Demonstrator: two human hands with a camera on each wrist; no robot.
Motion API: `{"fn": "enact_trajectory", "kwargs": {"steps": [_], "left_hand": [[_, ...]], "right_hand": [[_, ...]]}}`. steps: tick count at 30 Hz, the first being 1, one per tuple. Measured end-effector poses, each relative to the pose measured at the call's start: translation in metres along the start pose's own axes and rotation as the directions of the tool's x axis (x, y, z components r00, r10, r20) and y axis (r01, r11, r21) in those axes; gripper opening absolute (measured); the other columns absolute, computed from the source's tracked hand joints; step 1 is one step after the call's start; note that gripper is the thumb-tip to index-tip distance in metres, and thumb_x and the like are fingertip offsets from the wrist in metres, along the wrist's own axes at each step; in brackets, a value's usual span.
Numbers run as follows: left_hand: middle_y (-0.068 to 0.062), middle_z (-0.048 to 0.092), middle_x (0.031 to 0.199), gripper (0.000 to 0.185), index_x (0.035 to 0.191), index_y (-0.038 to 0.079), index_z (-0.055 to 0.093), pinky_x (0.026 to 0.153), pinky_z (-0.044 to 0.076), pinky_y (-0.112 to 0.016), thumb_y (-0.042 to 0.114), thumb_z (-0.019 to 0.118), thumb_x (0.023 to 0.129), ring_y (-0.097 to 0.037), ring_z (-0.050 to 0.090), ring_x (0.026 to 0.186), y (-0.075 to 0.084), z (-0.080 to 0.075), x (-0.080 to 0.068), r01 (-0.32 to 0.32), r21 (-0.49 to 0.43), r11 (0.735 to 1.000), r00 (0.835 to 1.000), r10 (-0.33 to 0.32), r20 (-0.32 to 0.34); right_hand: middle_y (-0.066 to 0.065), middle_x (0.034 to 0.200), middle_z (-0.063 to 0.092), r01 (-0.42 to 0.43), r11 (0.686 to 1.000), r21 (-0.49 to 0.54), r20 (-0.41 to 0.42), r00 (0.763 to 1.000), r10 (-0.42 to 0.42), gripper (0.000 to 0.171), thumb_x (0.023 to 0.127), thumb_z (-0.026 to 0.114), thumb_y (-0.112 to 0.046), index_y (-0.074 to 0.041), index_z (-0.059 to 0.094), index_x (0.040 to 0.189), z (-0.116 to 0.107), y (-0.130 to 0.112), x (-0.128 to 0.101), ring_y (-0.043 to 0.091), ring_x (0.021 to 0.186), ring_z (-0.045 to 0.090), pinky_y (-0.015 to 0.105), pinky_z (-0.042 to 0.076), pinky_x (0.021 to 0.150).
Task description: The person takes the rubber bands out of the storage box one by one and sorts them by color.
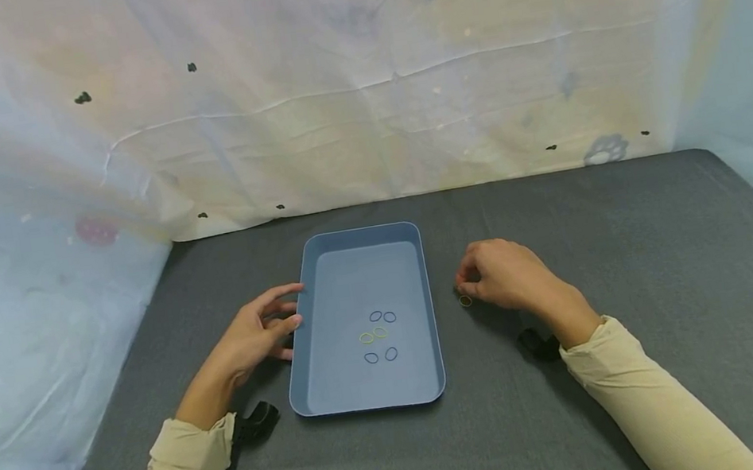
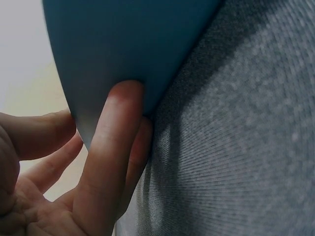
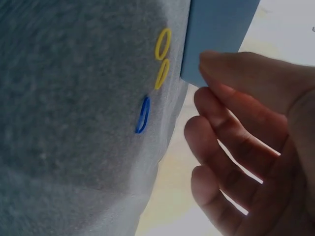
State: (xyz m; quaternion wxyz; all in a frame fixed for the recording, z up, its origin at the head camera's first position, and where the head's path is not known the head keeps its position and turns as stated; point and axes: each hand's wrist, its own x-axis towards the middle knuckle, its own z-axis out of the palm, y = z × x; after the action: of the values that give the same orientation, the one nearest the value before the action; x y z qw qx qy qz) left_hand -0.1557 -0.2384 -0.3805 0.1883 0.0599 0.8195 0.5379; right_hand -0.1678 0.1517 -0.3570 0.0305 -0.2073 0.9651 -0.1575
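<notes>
A shallow blue-grey tray (image 1: 370, 396) lies on the table with several thin bands inside. A yellow band (image 1: 373, 333) is among them, with dark blue bands (image 1: 371, 358) above and below. My left hand (image 1: 253, 336) touches the tray's left side, its fingers (image 2: 110, 128) against the outer wall and thumb at the rim. To the tray's right, my right hand (image 1: 508, 273) hovers low with bent fingers, thumb close to the index finger, no band visible between them. Under it on the cloth lie two yellow bands (image 3: 169, 39) and one blue band (image 3: 146, 110).
Dark grey cloth (image 1: 642, 270) covers the table. A pale patterned curtain (image 1: 370, 139) hangs along the back and sides. Black straps (image 1: 259, 424) show at both wrists, just below the cream sleeves (image 1: 177, 464).
</notes>
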Motion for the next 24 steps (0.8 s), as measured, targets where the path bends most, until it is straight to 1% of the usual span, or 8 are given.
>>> {"fn": "enact_trajectory", "kwargs": {"steps": [4, 8, 12, 16, 20, 24], "left_hand": [[-0.026, 0.042, 0.146, 0.057, 0.153, 0.018, 0.038, 0.074, 0.062, -0.044, 0.016, 0.060, 0.101, -0.037, 0.057, 0.119, -0.001, 0.001, 0.001, -0.001, 0.001, 1.000, 1.000, 0.001, 0.009], [-0.026, 0.042, 0.147, 0.056, 0.153, 0.017, 0.038, 0.074, 0.062, -0.044, 0.016, 0.060, 0.101, -0.038, 0.056, 0.120, -0.002, 0.000, 0.001, -0.004, -0.001, 1.000, 1.000, 0.004, 0.001], [-0.025, 0.043, 0.148, 0.056, 0.153, 0.018, 0.039, 0.074, 0.062, -0.044, 0.015, 0.060, 0.101, -0.037, 0.057, 0.119, -0.001, -0.001, 0.001, -0.005, 0.000, 1.000, 1.000, 0.005, -0.007], [-0.025, 0.043, 0.147, 0.056, 0.153, 0.018, 0.039, 0.073, 0.062, -0.044, 0.015, 0.060, 0.101, -0.035, 0.058, 0.117, -0.001, 0.000, 0.000, 0.004, -0.004, 1.000, 1.000, -0.004, -0.007], [-0.025, 0.043, 0.146, 0.056, 0.153, 0.018, 0.039, 0.074, 0.062, -0.044, 0.015, 0.060, 0.101, -0.035, 0.057, 0.117, -0.001, 0.001, 0.000, -0.001, -0.012, 1.000, 1.000, 0.001, -0.005], [-0.025, 0.044, 0.146, 0.056, 0.153, 0.018, 0.039, 0.073, 0.062, -0.044, 0.015, 0.060, 0.101, -0.034, 0.058, 0.116, -0.001, 0.000, 0.000, -0.007, -0.006, 1.000, 1.000, 0.006, -0.010]], "right_hand": [[-0.003, 0.099, 0.070, -0.001, 1.000, 0.025, -0.019, 1.000, 0.001, 0.004, 0.088, 0.077, -0.025, -0.021, 0.079, 0.089, 0.000, -0.002, -0.001, 0.015, 0.081, 0.063, 0.038, 0.052, 0.070], [-0.003, 0.099, 0.070, 0.038, 0.998, 0.058, -0.048, 0.998, -0.035, 0.005, 0.088, 0.077, -0.024, -0.020, 0.080, 0.090, -0.004, -0.006, -0.001, 0.013, 0.078, 0.062, 0.034, 0.050, 0.067], [-0.004, 0.099, 0.070, 0.078, 0.993, 0.091, -0.070, 0.995, -0.071, 0.005, 0.087, 0.077, -0.022, -0.019, 0.080, 0.090, -0.010, -0.013, -0.001, 0.012, 0.078, 0.062, 0.034, 0.050, 0.069], [-0.005, 0.098, 0.070, 0.121, 0.986, 0.119, -0.083, 0.990, -0.111, 0.004, 0.087, 0.078, -0.021, -0.019, 0.079, 0.089, -0.009, -0.023, -0.002, 0.012, 0.079, 0.062, 0.032, 0.051, 0.070], [-0.006, 0.098, 0.070, 0.150, 0.981, 0.123, -0.093, 0.986, -0.139, 0.004, 0.087, 0.078, -0.021, -0.018, 0.079, 0.089, -0.006, -0.035, -0.003, 0.016, 0.083, 0.065, 0.033, 0.052, 0.071], [-0.006, 0.097, 0.069, 0.188, 0.977, 0.098, -0.097, 0.979, -0.179, 0.004, 0.087, 0.077, -0.019, -0.018, 0.079, 0.090, -0.002, -0.047, 0.000, 0.016, 0.085, 0.064, 0.032, 0.053, 0.072]]}}
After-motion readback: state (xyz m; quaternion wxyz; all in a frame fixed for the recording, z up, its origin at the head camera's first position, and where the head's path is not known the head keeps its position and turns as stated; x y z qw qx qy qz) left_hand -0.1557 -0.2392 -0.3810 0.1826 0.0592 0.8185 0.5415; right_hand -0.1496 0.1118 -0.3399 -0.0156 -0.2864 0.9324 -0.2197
